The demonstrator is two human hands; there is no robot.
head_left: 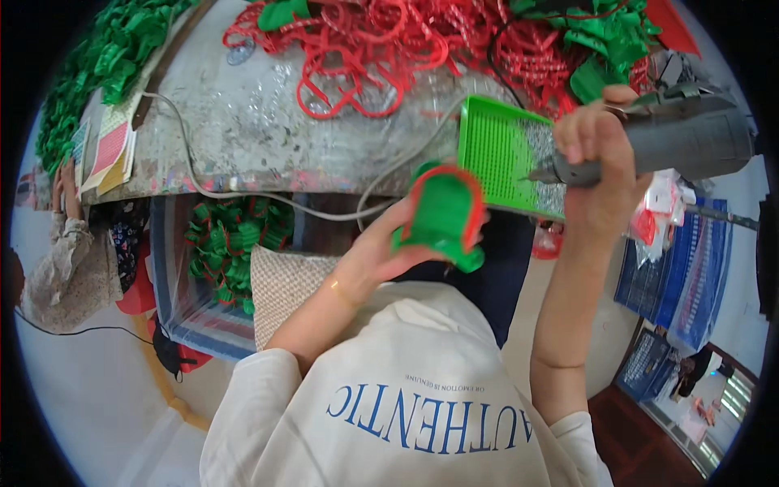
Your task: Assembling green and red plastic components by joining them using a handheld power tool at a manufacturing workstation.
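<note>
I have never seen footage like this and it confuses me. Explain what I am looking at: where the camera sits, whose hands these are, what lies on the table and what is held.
There is no machine here: a person works with two bare hands, and the single picture comes from a wide fisheye camera worn on their head, looking down, so straight edges bend near the rim. The left hand has a grip on a green bow-shaped piece edged in red. The right hand holds a grey handheld tool with its tip by a green tray holding silvery bits. On the worn grey table lie red ribbon loops and green bows. Another person's sleeve shows at far left.
</note>
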